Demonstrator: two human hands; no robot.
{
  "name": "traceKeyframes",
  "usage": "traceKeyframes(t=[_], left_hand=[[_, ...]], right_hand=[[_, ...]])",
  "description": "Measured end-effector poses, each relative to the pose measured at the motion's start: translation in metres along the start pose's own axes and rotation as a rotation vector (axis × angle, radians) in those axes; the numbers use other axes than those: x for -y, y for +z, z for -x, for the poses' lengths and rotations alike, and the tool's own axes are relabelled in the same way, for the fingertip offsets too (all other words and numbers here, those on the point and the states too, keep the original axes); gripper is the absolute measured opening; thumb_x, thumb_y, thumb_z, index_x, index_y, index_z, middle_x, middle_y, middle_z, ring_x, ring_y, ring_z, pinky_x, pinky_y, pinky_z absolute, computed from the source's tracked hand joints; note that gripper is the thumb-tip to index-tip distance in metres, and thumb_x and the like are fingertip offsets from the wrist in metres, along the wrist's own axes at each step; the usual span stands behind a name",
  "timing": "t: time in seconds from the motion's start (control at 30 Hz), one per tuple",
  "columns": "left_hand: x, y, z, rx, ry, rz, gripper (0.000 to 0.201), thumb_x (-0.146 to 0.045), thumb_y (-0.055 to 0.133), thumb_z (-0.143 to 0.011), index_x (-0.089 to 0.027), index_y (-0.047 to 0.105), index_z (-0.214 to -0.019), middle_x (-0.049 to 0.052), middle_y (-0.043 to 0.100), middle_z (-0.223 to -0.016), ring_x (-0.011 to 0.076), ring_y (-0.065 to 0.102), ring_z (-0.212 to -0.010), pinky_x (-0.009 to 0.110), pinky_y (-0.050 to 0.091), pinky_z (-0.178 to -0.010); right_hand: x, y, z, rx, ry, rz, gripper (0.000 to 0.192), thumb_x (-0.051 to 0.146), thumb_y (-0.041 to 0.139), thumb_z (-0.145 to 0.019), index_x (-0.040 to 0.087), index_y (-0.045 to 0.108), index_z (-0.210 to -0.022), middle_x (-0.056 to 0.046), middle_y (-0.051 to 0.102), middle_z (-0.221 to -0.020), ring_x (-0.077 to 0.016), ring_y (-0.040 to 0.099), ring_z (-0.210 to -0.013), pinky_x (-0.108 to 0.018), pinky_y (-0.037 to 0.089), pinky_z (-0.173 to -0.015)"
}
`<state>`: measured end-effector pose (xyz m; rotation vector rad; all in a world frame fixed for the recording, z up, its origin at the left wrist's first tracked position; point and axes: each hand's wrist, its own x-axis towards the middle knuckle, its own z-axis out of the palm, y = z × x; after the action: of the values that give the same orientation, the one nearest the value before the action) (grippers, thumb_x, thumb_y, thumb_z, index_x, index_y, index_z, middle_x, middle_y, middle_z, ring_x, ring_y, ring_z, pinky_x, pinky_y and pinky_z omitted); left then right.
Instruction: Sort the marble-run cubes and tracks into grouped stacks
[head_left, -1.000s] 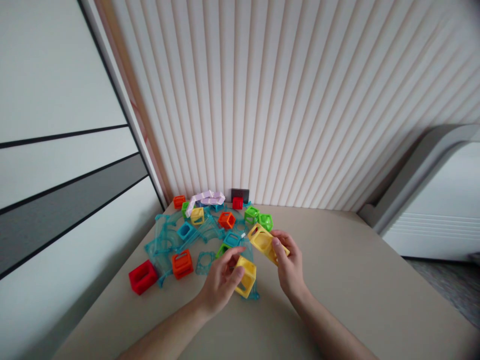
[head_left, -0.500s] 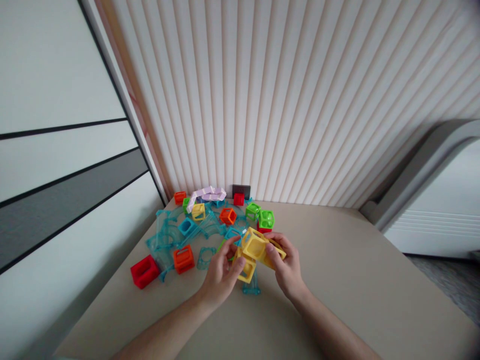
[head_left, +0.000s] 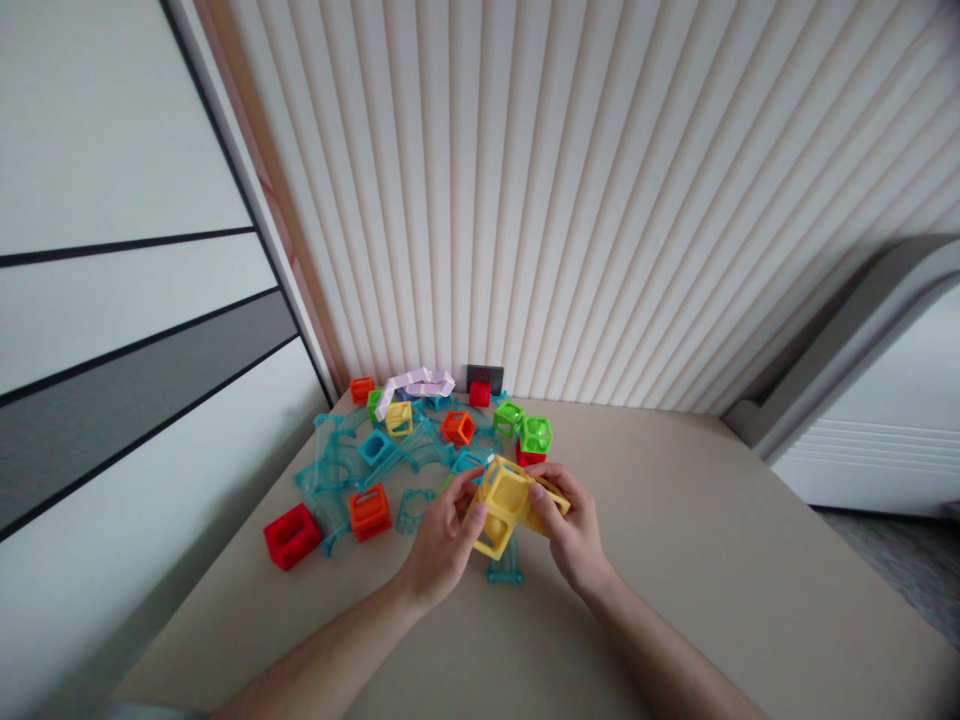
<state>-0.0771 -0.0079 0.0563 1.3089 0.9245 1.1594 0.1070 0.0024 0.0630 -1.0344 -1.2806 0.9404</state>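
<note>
Between my two hands, above the table, is a cluster of yellow hollow cube blocks [head_left: 508,490] touching one another. My left hand [head_left: 442,540] grips the cluster's left side, thumb on the lower block. On the right side, my right hand [head_left: 574,530] has its thumb and fingers round a tilted yellow block [head_left: 551,505]. Whether the blocks are locked together I cannot tell. Below the cluster, a clear blue track piece [head_left: 505,565] lies partly hidden. Just behind are two green blocks [head_left: 535,434], one of them on top of a red block [head_left: 531,455].
Clear blue track pieces [head_left: 330,470] lie heaped on the table [head_left: 712,520] to the left. Among them are orange blocks [head_left: 370,512], a red block [head_left: 291,537] and a yellow block [head_left: 399,418]. A pale purple folded strip [head_left: 416,384] and a black box [head_left: 485,378] lie near the curtain [head_left: 525,200].
The lower yellow block has turned slightly within my left fingers and sits closer against the upper one. My hands stay in nearly the same place; the view has shifted slightly.
</note>
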Motion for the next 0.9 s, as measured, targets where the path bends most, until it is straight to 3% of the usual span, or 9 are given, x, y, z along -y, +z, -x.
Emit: traceKeyframes(t=[0.17,0.9], left_hand=[[-0.0044,0.0011,-0.0008,0.059,-0.014,0.010,0.052,-0.058,0.063,-0.087,-0.021,0.062,-0.124,0.011,0.072,-0.118,0.0264,0.068,-0.106,0.035,0.054,-0.090],[-0.0020,-0.0006,-0.0001,0.133,-0.093,0.078,0.048,-0.055,0.068,-0.086,-0.019,0.066,-0.117,0.009,0.073,-0.109,0.0239,0.068,-0.099,0.029,0.053,-0.080]], right_hand=[[-0.0008,0.0014,-0.0021,-0.021,0.031,-0.040,0.038,0.056,0.072,-0.081,0.019,0.068,-0.089,-0.002,0.067,-0.076,-0.0144,0.056,-0.060,-0.023,0.046,-0.054],[-0.0018,0.0005,-0.0008,0.006,0.033,-0.029,0.036,0.055,0.072,-0.082,0.020,0.067,-0.090,-0.002,0.066,-0.074,-0.0140,0.054,-0.058,-0.023,0.045,-0.053]])
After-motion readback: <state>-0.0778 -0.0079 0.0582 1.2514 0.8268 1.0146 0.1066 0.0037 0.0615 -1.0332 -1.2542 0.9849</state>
